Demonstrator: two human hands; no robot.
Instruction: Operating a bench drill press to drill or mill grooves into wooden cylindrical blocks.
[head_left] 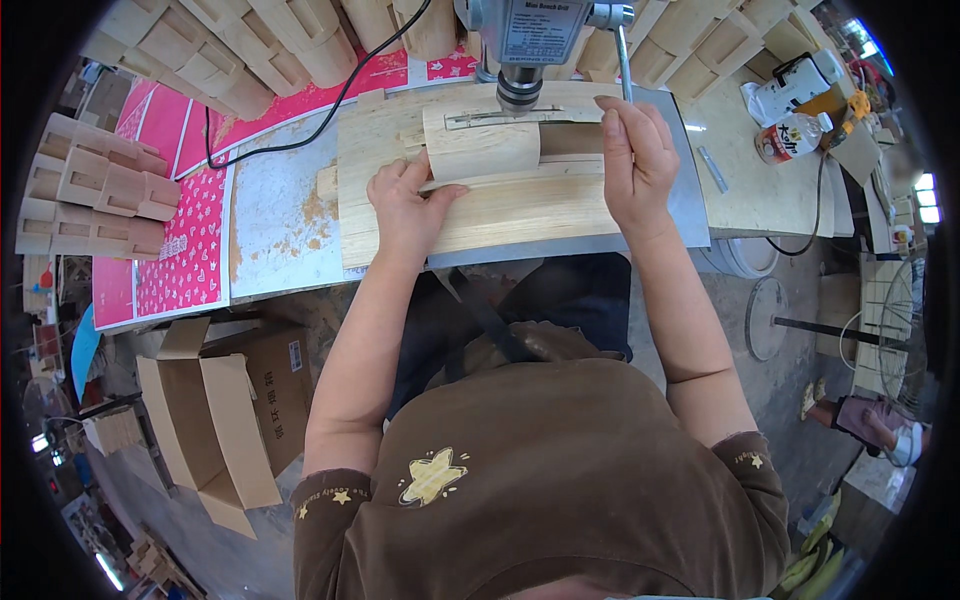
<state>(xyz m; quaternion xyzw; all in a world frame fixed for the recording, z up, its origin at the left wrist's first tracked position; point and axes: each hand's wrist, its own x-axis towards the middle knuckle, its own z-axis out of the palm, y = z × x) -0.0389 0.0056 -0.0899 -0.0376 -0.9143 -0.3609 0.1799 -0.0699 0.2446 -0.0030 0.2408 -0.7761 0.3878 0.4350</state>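
Observation:
A small bench drill [530, 50] stands at the table's far side, its chuck [519, 88] over a pale curved wooden piece [480, 150] with a long narrow slot along its far part. The piece lies on a wooden board [500, 210]. My left hand [408, 205] grips the left end of the piece, index finger at its side and thumb along the near edge. My right hand [638, 165] is closed around the drill's metal feed lever [623, 60], to the right of the chuck. The bit's tip is too small to make out.
Similar wooden pieces stand stacked at the far left [100, 190] and far right [700, 50]. A black cable [340, 100] crosses the pink and white sheet. A bottle [793, 138] and a marker [712, 169] lie to the right. An open cardboard box [235, 420] sits below left.

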